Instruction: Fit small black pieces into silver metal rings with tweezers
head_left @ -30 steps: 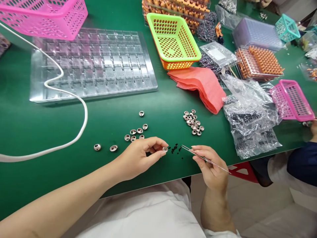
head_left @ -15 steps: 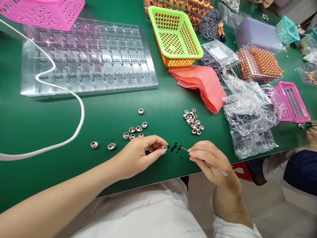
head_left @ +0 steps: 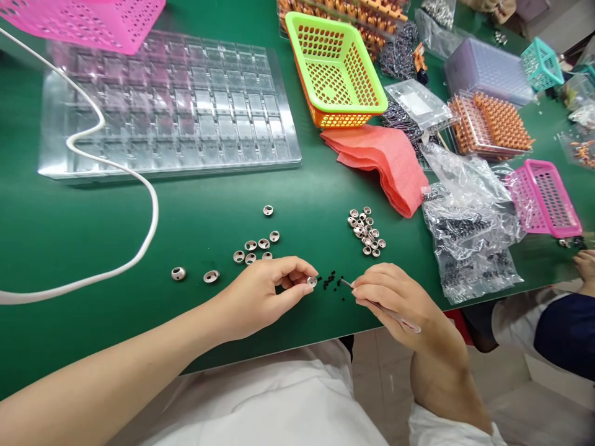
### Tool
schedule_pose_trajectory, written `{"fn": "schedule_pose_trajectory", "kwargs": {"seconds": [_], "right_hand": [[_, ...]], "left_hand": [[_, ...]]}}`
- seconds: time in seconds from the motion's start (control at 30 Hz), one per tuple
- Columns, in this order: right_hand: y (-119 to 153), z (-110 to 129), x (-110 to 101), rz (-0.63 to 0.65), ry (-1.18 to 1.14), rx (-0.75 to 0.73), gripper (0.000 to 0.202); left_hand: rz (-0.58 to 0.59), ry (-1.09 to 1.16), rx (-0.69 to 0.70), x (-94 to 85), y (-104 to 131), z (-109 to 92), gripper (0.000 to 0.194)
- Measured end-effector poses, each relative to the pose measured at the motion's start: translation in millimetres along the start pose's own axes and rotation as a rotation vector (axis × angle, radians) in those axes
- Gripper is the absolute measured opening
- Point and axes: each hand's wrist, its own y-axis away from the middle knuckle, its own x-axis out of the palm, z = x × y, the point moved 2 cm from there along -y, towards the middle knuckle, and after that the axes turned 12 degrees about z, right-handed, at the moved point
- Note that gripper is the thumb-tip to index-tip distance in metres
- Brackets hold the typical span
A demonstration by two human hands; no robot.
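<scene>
Between thumb and forefinger, my left hand pinches a small silver cup. My right hand grips metal tweezers, whose tips point left at tiny black pieces scattered on the green table. Whether the tips hold a piece is too small to tell. Several similar cups lie behind my left hand, and two more, one of them a round silver cup, sit to its left. A denser cluster of cups rests behind the black pieces.
A clear compartment tray lies at the back left, near a white cable and a pink basket. Further right are a green basket, a red cloth and plastic bags. Another person's sleeve shows at the right edge.
The whole view has shifted slightly. The tweezers in my right hand have turned a little, with their tips now just right of the black pieces. My left hand keeps its pinch on the cup.
</scene>
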Motion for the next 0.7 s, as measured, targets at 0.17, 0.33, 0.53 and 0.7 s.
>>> {"fn": "schedule_pose_trajectory", "kwargs": {"seconds": [0.17,0.33,0.53,0.7], "right_hand": [[-5,2,-4,0.051,0.007,0.004,0.030],[-7,0,-4,0.001,-0.035,0.025,0.028],[0,3,8,-0.238,-0.140,0.094,0.036],[-3,22,28,-0.601,-0.287,0.177,0.032]], "left_hand": [[-0.011,0.007,0.017,0.8,0,1,0.020],[0.000,0.011,0.011,0.0,-1,-1,0.019],[-0.008,0.022,0.019,0.5,-1,-2,0.019],[-0.018,0.005,0.019,2.5,-2,-3,0.020]]}}
